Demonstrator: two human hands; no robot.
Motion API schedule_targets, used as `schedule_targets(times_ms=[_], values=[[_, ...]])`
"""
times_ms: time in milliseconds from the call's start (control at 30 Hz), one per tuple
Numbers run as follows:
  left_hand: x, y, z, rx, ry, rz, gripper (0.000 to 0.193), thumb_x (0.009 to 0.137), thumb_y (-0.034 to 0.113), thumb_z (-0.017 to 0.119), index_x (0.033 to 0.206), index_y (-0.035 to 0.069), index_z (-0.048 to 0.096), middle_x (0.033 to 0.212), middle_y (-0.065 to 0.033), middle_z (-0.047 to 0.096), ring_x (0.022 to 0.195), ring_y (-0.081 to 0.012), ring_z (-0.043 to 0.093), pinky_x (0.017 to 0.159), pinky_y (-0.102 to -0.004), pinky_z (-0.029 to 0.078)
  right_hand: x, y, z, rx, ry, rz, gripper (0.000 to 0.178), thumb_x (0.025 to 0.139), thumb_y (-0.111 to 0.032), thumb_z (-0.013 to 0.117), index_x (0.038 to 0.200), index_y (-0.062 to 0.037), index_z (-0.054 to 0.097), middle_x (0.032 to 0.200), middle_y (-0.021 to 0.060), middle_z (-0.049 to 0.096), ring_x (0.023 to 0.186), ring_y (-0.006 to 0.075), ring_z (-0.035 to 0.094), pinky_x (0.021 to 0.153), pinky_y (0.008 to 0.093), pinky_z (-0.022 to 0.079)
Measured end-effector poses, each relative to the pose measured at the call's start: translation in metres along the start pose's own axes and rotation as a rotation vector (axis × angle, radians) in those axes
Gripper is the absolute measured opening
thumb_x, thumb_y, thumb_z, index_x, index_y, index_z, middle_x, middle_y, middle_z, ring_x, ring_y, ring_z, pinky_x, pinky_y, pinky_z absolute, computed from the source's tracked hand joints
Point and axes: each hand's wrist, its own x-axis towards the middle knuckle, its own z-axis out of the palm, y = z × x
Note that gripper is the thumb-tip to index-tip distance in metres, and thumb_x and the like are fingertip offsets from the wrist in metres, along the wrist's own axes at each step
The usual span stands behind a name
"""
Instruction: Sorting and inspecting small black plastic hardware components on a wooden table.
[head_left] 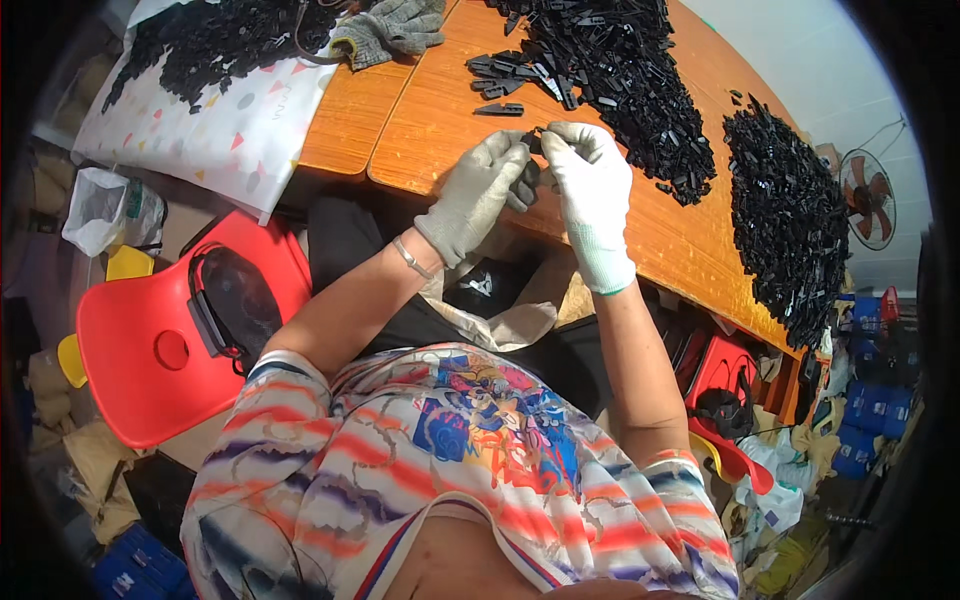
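My left hand [470, 195], in a pale grey work glove, is at the near edge of the wooden table. Its fingers are closed on a small black plastic piece [532, 143]. My right hand [595, 190], in a white glove, meets it with thumb and forefinger pinched at the same piece. How the piece is shaped is mostly hidden by the fingers. On the table beyond my hands lies a single flat, tapered black piece [499, 109], with several similar loose pieces [515, 75] behind it.
A large heap of black plastic pieces [640, 90] covers the table's far side; another heap [785, 210] lies right. Grey knit gloves [395, 32] rest beside a patterned white cover [260, 120]. A red chair [130, 350] stands left, a fan [868, 200] far right.
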Motion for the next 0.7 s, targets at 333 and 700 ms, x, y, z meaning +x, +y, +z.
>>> schedule_targets(times_ms=[333, 700], values=[[0.001, 0.004, 0.003, 0.0, 0.024, 0.002, 0.025, 0.1, 0.017, 0.047, 0.117, 0.0, 0.054, 0.08, 0.0033, 0.055, 0.065, -0.0029, 0.051, 0.057, -0.0168, 0.043, 0.001, 0.005, 0.0, 0.054, 0.019, -0.047, 0.02, 0.084, -0.012, 0.067, 0.1, 0.0006, 0.066, 0.088, 0.0086, 0.069, 0.077, 0.0123, 0.064, 0.071, 0.0249, 0.051], [-0.001, 0.002, 0.005, 0.145, 0.125, -0.017, 0.022, 0.101, 0.021, 0.046, 0.108, 0.003, 0.056, 0.071, 0.0022, 0.051, 0.06, -0.0028, 0.046, 0.052, -0.0172, 0.039, 0.001, -0.003, -0.007, -0.465, -0.162, -0.284, 0.017, 0.086, -0.018, 0.064, 0.097, -0.0062, 0.064, 0.085, 0.0117, 0.069, 0.07, 0.0257, 0.067, 0.068, 0.0341, 0.053]])
